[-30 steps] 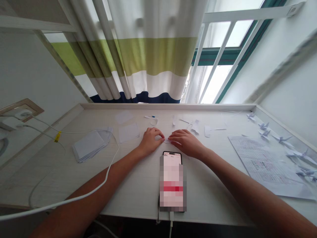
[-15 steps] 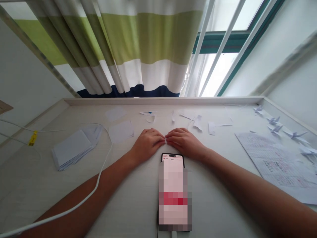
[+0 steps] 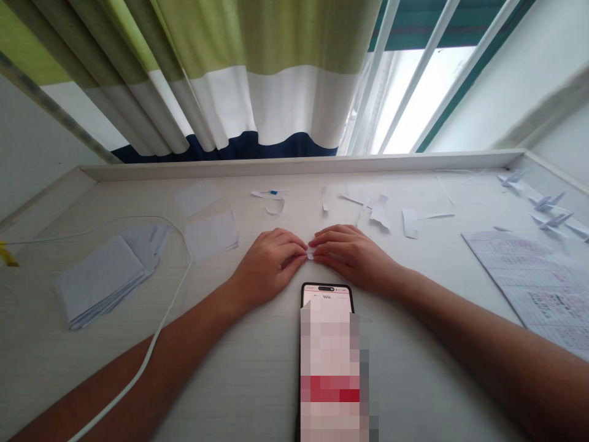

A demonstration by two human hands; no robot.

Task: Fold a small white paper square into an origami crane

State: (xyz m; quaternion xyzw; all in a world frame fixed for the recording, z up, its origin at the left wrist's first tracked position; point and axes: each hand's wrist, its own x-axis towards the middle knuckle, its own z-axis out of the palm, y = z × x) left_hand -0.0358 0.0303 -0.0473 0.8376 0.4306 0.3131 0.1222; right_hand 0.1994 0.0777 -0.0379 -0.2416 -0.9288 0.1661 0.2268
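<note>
Between my fingertips is a small piece of white paper (image 3: 310,252), mostly covered by the fingers. My left hand (image 3: 276,261) pinches its left side, thumb below and fingers above. From the right, my right hand (image 3: 352,255) is closed on the other side of it. Both hands rest low over the white table. Just below them lies a phone (image 3: 327,362) with its screen lit and partly blurred out. How the paper is folded I cannot make out.
A stack of white paper (image 3: 101,276) lies at left, crossed nearby by a white cable (image 3: 172,301). Loose sheets (image 3: 211,233) and paper scraps (image 3: 380,213) are scattered beyond the hands. At right are folded paper cranes (image 3: 547,204) and a written sheet (image 3: 529,282). A raised rim (image 3: 299,161) edges the table.
The view has tipped down and come closer. My hands have drawn slightly apart, and more of the small paper shows between the fingertips.
</note>
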